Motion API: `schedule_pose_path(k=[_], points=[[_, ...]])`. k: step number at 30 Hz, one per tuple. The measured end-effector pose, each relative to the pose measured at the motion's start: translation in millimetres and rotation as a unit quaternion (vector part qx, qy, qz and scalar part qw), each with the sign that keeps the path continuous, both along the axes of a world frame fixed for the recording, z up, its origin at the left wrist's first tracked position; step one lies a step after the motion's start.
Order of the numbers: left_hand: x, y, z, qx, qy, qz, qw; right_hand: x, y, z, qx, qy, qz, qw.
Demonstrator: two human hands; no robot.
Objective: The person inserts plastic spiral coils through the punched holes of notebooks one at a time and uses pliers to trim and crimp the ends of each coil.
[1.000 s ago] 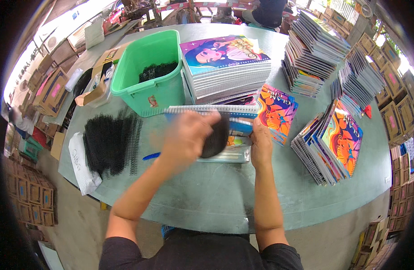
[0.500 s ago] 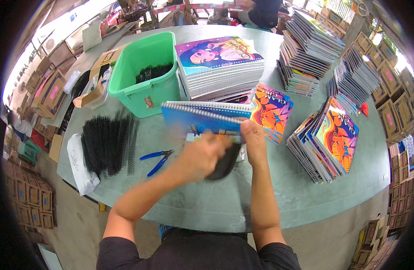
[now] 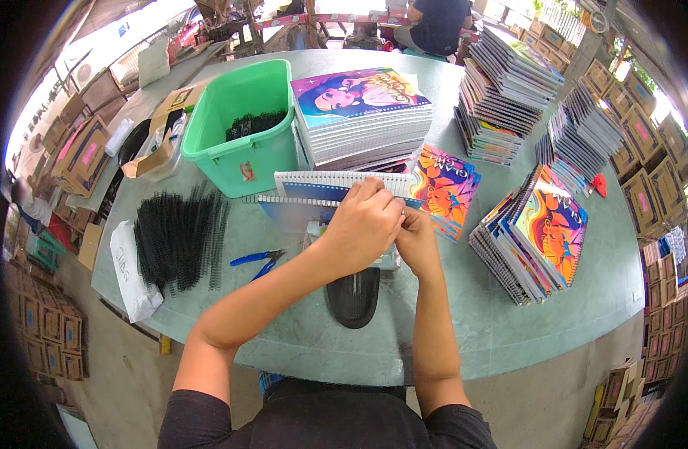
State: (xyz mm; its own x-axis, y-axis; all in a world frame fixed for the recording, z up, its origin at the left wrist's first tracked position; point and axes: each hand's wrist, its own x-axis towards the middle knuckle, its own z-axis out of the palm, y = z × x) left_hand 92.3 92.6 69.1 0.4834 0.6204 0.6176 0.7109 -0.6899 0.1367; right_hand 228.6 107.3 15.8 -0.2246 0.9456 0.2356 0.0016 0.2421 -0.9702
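Observation:
A spiral notebook (image 3: 293,212) with a blue cover stands tilted in front of me, its white punched pages (image 3: 314,179) showing behind. A dark wire coil (image 3: 250,200) sticks out past the left end of its row of holes. My left hand (image 3: 365,224) is closed over the top edge, fingertips pressed together near the right end. Right beside it, my right hand (image 3: 417,238) pinches the notebook's right end. What lies between the fingertips is hidden. Below the hands a black rounded piece (image 3: 352,299) adjoins a partly covered clear-and-grey device (image 3: 389,259).
Blue-handled pliers (image 3: 258,260), black coils (image 3: 176,239) and a white packet (image 3: 133,277) lie left. A green bin (image 3: 235,168) holds more coils. Behind stands a notebook stack (image 3: 366,135); bound notebooks (image 3: 523,247) and taller piles (image 3: 505,90) stand right. Another person (image 3: 437,26) sits beyond.
My left hand has gone up and right to meet my right hand at the notebook's end. The notebook's top edge has levelled out, and the black rounded piece shows more fully.

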Motion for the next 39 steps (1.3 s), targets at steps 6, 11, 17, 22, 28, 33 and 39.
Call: schedule_pose_path(k=[6,11,17,22,28,33,39], points=[[-1.7,1.5,13.6,-0.034,-0.002,0.044,0.998,-1.4,5.1,-16.7,0.023,-0.069,-0.015,0.997],[-19.1,-30.0,20.2,0.030,-0.086,0.006,0.996,0.2,-2.4,7.8,0.044,-0.078,-0.025,0.996],[-176.2,-81.8,-70.3,-0.295,0.177,0.216,0.914,-2.1,-12.3,50.3,0.166,-0.261,-0.032,0.950],[-187.3,-99.3,-84.7,-0.386,0.127,0.233,0.883,-65.3,-15.5,85.4,0.262,-0.475,-0.050,0.838],[-184.0,-115.9,-38.8,-0.402,-0.208,0.212,0.866,-63.2,-3.2,115.3,0.188,-0.653,0.059,0.731],[-177.6,-117.1,-11.4,-0.432,-0.378,0.149,0.805,-92.4,-9.0,104.9,0.229,-0.570,0.116,0.781],[-155.2,-89.6,-12.6,-0.481,-0.402,0.131,0.768,-148.3,5.7,77.8,0.273,-0.330,0.152,0.890]])
